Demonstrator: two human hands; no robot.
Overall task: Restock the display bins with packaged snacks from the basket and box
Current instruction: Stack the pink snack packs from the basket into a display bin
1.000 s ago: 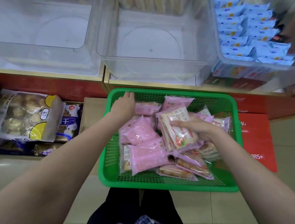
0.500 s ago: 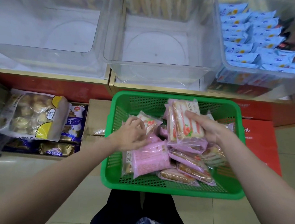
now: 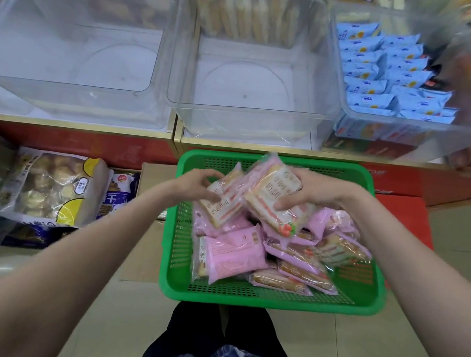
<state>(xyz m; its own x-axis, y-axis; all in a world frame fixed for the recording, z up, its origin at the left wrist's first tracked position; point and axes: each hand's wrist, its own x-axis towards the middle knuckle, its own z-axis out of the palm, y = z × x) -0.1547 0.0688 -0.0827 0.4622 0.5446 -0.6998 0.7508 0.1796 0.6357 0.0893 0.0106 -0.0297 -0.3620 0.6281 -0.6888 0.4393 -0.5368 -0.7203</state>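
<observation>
A green basket (image 3: pixel 272 301) on the floor holds several pink-wrapped sandwich cake packs (image 3: pixel 234 251). My left hand (image 3: pixel 197 185) grips one cake pack (image 3: pixel 221 204) above the basket's left half. My right hand (image 3: pixel 312 191) grips a stack of cake packs (image 3: pixel 272 198) just to its right, the two loads touching. Straight ahead on the shelf stands a clear middle display bin (image 3: pixel 245 114) with nothing in it.
A clear left bin (image 3: pixel 66 94) sits beside the middle one. The right bin (image 3: pixel 388 83) is filled with blue snack packs. A cardboard box (image 3: pixel 144 244) and large bags of pastries (image 3: pixel 50 186) lie on the floor at left. A red carton (image 3: pixel 406 214) stands right of the basket.
My left hand has picked a cake pack out of the basket and lifted it up against the stack in my right hand, which has risen a little.
</observation>
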